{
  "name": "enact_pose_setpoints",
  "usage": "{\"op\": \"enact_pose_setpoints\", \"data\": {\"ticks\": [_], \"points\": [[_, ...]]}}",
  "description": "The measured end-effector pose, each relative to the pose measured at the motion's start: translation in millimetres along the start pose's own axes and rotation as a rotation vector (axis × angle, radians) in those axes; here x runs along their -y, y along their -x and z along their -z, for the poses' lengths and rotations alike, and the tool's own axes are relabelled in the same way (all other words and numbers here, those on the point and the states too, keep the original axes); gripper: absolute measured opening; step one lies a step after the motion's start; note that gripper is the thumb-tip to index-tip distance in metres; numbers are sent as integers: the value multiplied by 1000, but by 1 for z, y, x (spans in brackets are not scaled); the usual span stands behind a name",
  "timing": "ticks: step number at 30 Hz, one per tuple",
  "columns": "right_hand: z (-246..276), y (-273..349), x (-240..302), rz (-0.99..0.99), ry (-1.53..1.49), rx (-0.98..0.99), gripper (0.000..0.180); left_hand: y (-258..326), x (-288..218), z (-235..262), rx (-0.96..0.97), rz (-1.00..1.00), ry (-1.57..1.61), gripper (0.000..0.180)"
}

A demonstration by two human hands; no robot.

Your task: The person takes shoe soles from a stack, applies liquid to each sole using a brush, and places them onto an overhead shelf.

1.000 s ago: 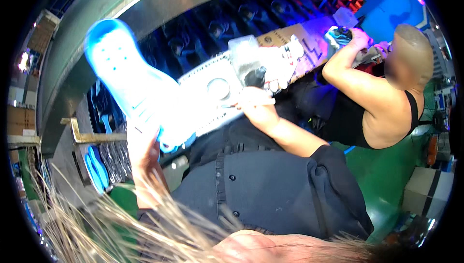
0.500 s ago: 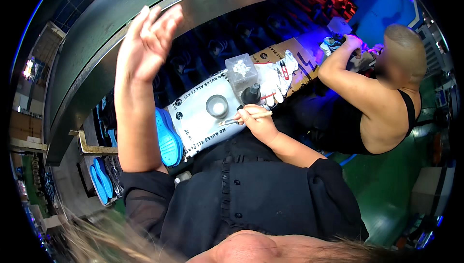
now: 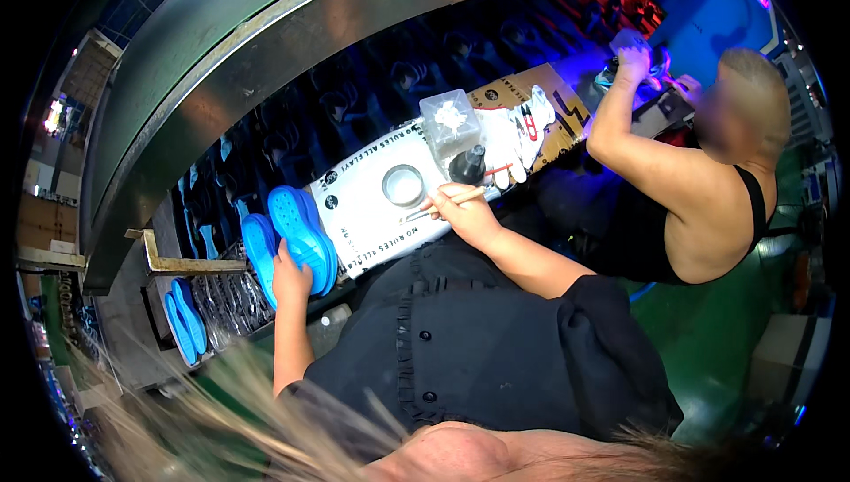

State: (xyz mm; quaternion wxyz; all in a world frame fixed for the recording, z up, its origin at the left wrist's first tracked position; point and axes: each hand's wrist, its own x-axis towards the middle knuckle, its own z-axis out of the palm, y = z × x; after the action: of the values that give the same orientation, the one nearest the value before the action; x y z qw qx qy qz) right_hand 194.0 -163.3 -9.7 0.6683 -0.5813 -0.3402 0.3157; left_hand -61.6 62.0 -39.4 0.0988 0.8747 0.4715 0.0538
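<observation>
My left hand is down at the blue shoe soles, its fingers closed at the edge of one blue shoe sole. Right beside it lies a stack of blue shoe soles with small holes near the top end. My right hand pinches a brush with a pale wooden handle, its tip end low over the white printed sheet. Just beyond that tip, a round grey cup with whitish contents stands on the sheet.
Beyond the cup are a clear plastic box, a black bottle, white gloves and red-handled snips. A curved metal machine edge spans the far side. At right a co-worker works. More blue soles lie lower left.
My left hand has come down from high over the machine edge to the blue soles. The right hand still holds the brush near the cup. The blue thing at the top edge is out of view.
</observation>
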Motion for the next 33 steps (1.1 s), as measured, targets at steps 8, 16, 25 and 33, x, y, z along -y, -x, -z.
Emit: {"op": "enact_pose_setpoints", "data": {"ticks": [8,16,25,33], "points": [[8,-8,2,52,235,-146,26,-24,23,-12,156,130,-176,43],[5,-42,-11,234,553,-82,13,-7,56,-26,7,249,967,39],[-10,-68,-53,328,852,75,10,36,29,-14,514,781,1980,17],[-8,-66,-37,226,688,47,12,38,8,-6,561,777,1984,18]]}}
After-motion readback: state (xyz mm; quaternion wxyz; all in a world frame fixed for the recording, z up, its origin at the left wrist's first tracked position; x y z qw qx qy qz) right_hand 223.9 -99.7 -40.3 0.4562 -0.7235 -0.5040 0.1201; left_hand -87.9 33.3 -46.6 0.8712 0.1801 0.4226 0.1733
